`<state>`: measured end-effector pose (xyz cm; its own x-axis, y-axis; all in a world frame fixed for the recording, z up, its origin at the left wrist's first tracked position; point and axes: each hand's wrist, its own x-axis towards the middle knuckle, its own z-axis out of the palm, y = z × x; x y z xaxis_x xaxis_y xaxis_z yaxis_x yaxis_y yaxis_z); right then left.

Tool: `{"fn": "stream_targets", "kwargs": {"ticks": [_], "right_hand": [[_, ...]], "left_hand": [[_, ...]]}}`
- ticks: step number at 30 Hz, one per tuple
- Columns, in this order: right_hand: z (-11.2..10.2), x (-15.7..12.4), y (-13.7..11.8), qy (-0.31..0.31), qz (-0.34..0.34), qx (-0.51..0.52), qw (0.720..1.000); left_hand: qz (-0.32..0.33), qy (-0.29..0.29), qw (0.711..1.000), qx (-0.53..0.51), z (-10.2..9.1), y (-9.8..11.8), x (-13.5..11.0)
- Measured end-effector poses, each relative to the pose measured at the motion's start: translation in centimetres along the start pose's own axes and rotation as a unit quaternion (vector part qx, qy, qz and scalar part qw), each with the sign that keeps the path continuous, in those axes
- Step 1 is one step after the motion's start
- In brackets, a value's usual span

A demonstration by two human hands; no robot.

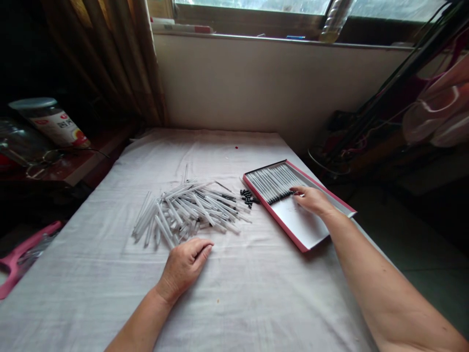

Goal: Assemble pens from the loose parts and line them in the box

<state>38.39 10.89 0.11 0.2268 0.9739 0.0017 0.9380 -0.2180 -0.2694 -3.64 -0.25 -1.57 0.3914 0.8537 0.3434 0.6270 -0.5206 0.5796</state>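
A shallow box (284,226) with red edges and a white inside lies tilted on the right of the table. Along its far part runs a row of pens (273,181) with pale barrels and black ends. My right hand (311,199) reaches into the box, its fingers pinched on a pen at the row's right end. My left hand (186,264) rests on the cloth as a loose fist; its inner side is hidden. Just beyond it spreads a heap of clear pen barrels (183,210), some with dark refills. Small black pen caps (247,197) lie against the box's left side.
A pale cloth (227,313) covers the table. On a side shelf at left stands a labelled jar (58,124); a pink-handled tool (25,252) lies below. The windowsill (249,38) holds a bottle (335,22). Dark poles (384,88) and hanging things crowd the right.
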Motion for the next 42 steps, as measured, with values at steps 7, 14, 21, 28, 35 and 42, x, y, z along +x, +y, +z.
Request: {"fn": "stream_targets", "kwargs": {"ticks": [7,14,21,28,35,42], "right_hand": [[1.1,-0.4,-0.9,0.050,-0.007,-0.034,0.998],[0.7,-0.6,-1.4,0.039,-0.010,-0.065,0.997],[-0.8,-2.6,-4.5,0.177,-0.070,-0.024,0.981],[1.0,-7.4,-13.3,0.101,-0.253,0.093,0.958],[4.8,-9.8,-16.5,0.025,-0.204,0.043,0.978],[4.2,-9.5,-17.7,-0.006,-0.164,0.016,0.986]], "left_hand": [[-0.006,0.005,1.000,0.007,0.2,-0.1,0.0],[-0.012,0.000,1.000,0.004,0.2,-0.3,-0.1],[-0.010,0.000,1.000,-0.001,0.1,0.0,0.0],[-0.008,0.000,1.000,-0.003,-0.1,0.2,0.1],[-0.002,0.000,1.000,-0.005,0.1,-0.1,-0.1],[-0.002,-0.004,1.000,-0.004,0.0,0.1,0.0]]}}
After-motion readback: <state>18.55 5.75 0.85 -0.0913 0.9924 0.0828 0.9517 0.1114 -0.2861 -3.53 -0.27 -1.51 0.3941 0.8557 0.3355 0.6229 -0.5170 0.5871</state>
